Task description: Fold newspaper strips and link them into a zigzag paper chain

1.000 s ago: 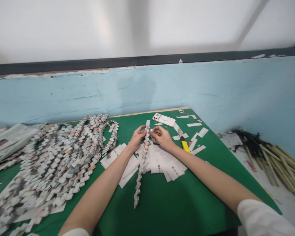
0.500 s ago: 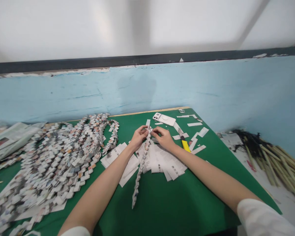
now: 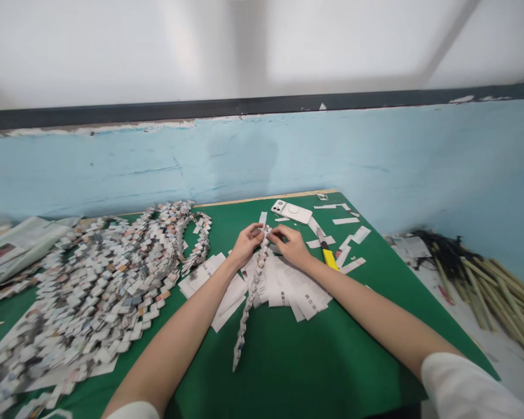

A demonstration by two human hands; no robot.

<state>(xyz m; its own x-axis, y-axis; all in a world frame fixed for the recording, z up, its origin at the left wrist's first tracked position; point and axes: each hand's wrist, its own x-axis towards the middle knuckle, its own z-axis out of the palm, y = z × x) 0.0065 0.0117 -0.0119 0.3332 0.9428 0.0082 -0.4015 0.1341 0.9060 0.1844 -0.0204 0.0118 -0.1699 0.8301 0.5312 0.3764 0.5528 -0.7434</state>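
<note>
A folded paper chain (image 3: 252,297) made of zigzag links runs from between my hands down toward the near side of the green table. Its far end is pinched by my left hand (image 3: 246,243) from the left and my right hand (image 3: 289,244) from the right, the fingertips almost meeting. My fingers partly hide the links there. Printed paper pieces (image 3: 303,291) lie fanned out beneath my hands and the chain. Just beyond my fingertips is a small paper strip (image 3: 262,217).
A large heap of folded paper chain (image 3: 109,285) covers the table's left side, near folded newspapers (image 3: 13,250). A white phone (image 3: 291,212), a yellow-handled knife (image 3: 329,258) and loose paper strips (image 3: 353,265) lie right. Bamboo sticks (image 3: 498,291) lie on the floor.
The chain's loose near end has swung very slightly left. My hands hold almost the same position and grip.
</note>
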